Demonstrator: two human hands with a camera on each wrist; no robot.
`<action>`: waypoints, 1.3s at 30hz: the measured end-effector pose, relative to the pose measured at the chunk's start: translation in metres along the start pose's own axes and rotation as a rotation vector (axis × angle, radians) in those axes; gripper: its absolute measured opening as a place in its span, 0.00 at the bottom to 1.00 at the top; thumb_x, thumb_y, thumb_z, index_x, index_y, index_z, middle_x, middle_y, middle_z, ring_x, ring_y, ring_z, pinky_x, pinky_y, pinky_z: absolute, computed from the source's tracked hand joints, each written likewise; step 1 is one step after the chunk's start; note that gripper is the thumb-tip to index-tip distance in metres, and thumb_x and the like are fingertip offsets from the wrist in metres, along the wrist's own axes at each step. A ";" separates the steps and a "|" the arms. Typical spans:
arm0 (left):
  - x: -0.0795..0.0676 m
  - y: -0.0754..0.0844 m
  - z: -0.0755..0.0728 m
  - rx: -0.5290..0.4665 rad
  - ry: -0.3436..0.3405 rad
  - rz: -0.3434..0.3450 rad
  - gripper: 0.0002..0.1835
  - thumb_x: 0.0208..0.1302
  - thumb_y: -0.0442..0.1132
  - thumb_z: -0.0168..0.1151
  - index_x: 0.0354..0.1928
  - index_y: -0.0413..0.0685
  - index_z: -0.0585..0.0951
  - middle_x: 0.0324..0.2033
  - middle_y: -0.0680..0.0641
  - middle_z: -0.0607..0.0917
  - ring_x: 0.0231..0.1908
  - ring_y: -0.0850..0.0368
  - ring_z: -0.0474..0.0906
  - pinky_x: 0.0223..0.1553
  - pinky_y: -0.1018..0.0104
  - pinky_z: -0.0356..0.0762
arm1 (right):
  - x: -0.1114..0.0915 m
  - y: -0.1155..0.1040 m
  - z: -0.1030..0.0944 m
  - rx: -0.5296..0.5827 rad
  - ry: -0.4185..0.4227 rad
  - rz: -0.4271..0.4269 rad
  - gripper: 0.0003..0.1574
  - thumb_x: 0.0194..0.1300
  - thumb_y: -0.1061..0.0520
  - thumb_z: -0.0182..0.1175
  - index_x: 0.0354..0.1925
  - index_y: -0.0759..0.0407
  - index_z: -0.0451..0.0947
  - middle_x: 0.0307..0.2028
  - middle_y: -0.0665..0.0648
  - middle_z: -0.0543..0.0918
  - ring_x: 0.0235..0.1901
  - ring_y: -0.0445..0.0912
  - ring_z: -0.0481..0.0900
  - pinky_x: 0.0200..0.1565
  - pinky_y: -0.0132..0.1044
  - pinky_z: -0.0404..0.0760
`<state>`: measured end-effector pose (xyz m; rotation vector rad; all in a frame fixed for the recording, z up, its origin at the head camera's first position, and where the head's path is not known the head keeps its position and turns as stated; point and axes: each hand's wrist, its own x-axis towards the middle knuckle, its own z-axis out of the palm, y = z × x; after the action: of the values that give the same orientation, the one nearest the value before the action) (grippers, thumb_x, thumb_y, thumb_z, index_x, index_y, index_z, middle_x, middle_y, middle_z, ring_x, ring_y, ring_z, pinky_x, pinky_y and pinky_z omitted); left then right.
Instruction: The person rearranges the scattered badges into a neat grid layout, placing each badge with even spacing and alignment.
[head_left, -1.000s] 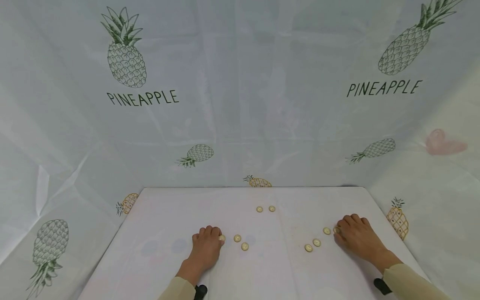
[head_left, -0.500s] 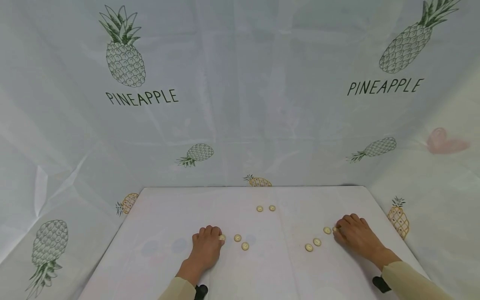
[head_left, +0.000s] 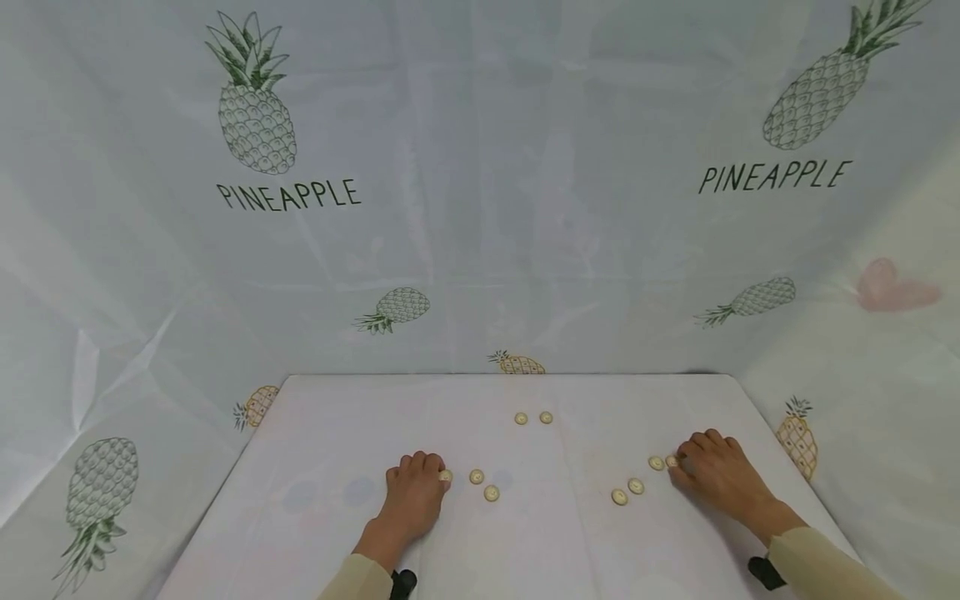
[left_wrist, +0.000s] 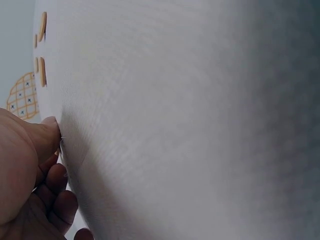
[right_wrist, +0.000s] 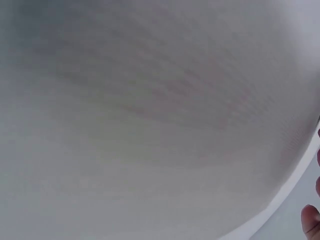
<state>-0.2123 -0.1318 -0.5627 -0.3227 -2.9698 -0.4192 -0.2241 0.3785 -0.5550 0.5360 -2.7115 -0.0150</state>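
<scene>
Small pale yellow round discs, each with a ringed mark on its face, lie flat on the white table (head_left: 555, 542). My left hand (head_left: 412, 497) pinches one disc (head_left: 446, 476) at its edge between thumb and forefinger. To its right lie two more, a disc (head_left: 476, 477) and a nearer disc (head_left: 491, 493). On the right, my right hand (head_left: 716, 472) has thumb and forefinger on another disc (head_left: 672, 461). Close left of that is a disc (head_left: 656, 462), followed by a slanting pair, one disc (head_left: 636, 486) and another disc (head_left: 618, 497).
Toward the back, a disc (head_left: 521, 418) and another disc (head_left: 546, 417) lie side by side. White cloth (head_left: 480, 208) printed with pineapples hangs behind the table and along both sides. In the left wrist view, several discs (left_wrist: 43, 71) show edge-on.
Both hands stay at their discs. The whole head view shifts very slightly; the discs keep their places on the table.
</scene>
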 end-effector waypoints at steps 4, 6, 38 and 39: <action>0.000 0.001 -0.003 -0.001 -0.021 -0.008 0.12 0.70 0.43 0.70 0.47 0.46 0.78 0.39 0.48 0.77 0.44 0.49 0.72 0.51 0.38 0.72 | -0.002 0.001 -0.001 0.023 0.031 -0.031 0.11 0.61 0.51 0.76 0.38 0.52 0.86 0.39 0.51 0.84 0.41 0.51 0.77 0.40 0.51 0.73; 0.000 0.002 -0.005 -0.002 -0.028 -0.009 0.12 0.71 0.43 0.70 0.47 0.46 0.78 0.39 0.48 0.77 0.44 0.49 0.72 0.51 0.38 0.72 | 0.000 0.001 -0.002 0.038 0.031 -0.032 0.10 0.61 0.51 0.77 0.38 0.52 0.86 0.38 0.50 0.84 0.41 0.50 0.77 0.40 0.51 0.74; -0.002 0.001 -0.005 -0.009 -0.032 0.009 0.12 0.72 0.43 0.69 0.48 0.47 0.78 0.37 0.50 0.76 0.42 0.51 0.69 0.50 0.42 0.71 | 0.041 -0.013 0.000 -0.061 0.172 -0.192 0.15 0.56 0.50 0.67 0.33 0.57 0.74 0.30 0.52 0.72 0.34 0.51 0.69 0.40 0.49 0.68; -0.003 0.001 -0.005 -0.010 -0.033 0.008 0.12 0.72 0.44 0.68 0.48 0.47 0.78 0.38 0.50 0.76 0.42 0.51 0.69 0.50 0.42 0.71 | 0.043 -0.016 0.000 -0.060 0.168 -0.190 0.15 0.56 0.50 0.67 0.33 0.57 0.74 0.30 0.52 0.72 0.34 0.51 0.69 0.40 0.49 0.68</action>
<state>-0.2092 -0.1328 -0.5580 -0.3462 -2.9981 -0.4316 -0.2552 0.3474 -0.5403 0.7406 -2.4801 -0.0971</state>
